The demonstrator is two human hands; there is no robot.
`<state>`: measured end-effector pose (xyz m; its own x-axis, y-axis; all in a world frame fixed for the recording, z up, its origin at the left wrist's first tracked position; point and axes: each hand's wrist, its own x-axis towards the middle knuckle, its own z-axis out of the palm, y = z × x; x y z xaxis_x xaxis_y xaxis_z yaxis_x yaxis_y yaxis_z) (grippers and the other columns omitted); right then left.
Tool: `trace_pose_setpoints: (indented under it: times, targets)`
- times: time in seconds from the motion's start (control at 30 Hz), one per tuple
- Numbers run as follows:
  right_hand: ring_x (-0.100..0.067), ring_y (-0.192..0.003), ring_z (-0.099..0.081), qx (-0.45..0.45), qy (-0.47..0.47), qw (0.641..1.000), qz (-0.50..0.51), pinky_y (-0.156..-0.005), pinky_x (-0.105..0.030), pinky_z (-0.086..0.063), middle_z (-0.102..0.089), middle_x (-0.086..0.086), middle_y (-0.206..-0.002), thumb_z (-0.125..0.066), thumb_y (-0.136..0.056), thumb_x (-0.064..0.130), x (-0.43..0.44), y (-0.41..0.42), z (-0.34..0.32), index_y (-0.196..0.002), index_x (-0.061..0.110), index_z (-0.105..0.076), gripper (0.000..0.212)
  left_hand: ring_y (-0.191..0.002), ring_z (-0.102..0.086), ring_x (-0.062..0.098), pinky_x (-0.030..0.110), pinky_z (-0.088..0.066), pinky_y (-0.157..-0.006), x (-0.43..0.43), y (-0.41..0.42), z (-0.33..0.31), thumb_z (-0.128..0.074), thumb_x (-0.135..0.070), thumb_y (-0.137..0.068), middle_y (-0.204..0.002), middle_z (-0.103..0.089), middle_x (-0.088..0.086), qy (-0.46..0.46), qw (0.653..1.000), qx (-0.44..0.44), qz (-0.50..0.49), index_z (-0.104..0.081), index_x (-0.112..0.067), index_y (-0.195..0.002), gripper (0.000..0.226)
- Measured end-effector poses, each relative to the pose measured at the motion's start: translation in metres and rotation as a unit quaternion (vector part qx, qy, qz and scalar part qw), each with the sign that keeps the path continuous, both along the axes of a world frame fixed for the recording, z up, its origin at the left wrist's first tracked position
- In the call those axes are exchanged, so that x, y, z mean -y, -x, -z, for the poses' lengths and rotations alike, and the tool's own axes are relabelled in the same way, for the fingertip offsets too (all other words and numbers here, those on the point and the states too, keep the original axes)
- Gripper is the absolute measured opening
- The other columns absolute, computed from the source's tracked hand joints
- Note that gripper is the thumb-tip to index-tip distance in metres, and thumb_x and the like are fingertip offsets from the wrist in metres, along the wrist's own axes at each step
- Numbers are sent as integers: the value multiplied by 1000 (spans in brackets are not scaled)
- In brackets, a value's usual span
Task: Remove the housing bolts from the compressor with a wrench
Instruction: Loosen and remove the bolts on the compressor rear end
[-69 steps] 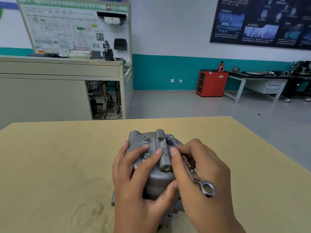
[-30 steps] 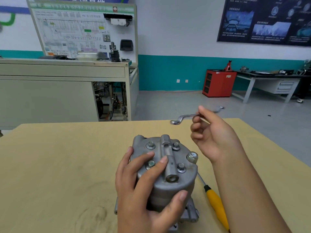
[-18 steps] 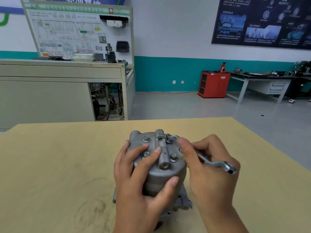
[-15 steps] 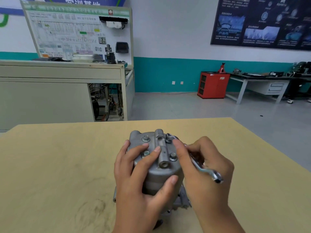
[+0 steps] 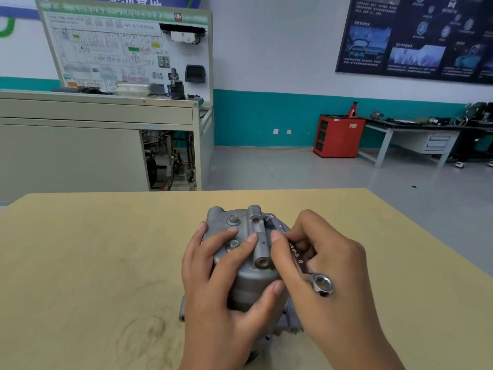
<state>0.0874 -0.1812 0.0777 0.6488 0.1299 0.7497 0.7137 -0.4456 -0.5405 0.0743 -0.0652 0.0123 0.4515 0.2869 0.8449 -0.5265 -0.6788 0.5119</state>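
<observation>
A pale yellow-tan tabletop fills the lower view, its far edge straight and its right edge slanting away. 1 grey metal compressor stands upright on it, near the middle. Dark smudges mark the surface left of it.

The left hand and the right hand are both bare, and the forearms behind them are uncovered down to the picture's lower edge. The fingers are slender, with short, plain, neatly trimmed nails.
</observation>
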Motion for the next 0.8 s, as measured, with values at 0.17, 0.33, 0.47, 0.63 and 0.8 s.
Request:
trace_pose_setpoints:
  times: [0.17, 0.33, 0.47, 0.63, 0.8]
  targets:
    - [-3, -49, -50, -136, -151, 975, -85, -47, -12, -38, -60, -2, -58, -69, -72, 23, 15, -11, 5, -69, 15, -57, 15, -140, -29, 22, 26, -23, -113, 1, 0, -1, -50, -68, -82, -128, -47, -15, 3, 1000, -10, 0, -54, -40, -119, 47]
    - [-8, -49, -47, -306, -251, 896, -200, -45, -17, -37, -55, -3, -53, -75, -52, 26, 44, -47, 5, -63, 13, -68, 18, -139, -29, 23, 26, -22, -114, 3, 0, 1, -54, -67, -80, -127, -47, -17, 2, 1000, -4, -11, -56, -38, -116, 47]
    - [-9, -49, -43, -415, -334, 806, -257, -42, -18, -37, -48, -1, -52, -68, -60, 14, 44, -82, 9, -58, 12, -66, 3, -137, -32, 27, 26, -23, -113, 3, -2, 0, -64, -51, -69, -125, -47, -15, -15, 1000, 12, -22, -56, -35, -114, 49]
    - [-6, -48, -47, -469, -335, 792, -201, -49, -19, -35, -53, 5, -55, -64, -79, 17, 12, -115, 8, -69, 15, -60, 11, -135, -35, 30, 30, -26, -113, 2, -4, -1, -52, -66, -81, -124, -48, -13, -21, 999, 27, -30, -56, -35, -114, 45]
    - [-10, -50, -30, -477, -208, 823, -228, -55, -25, -24, -37, 5, -52, -56, -90, 14, -25, -132, -9, -81, 6, -70, 18, -135, -36, 30, 31, -27, -112, 0, -6, 0, -51, -67, -81, -123, -49, -12, -32, 998, 34, -41, -58, -34, -112, 45]
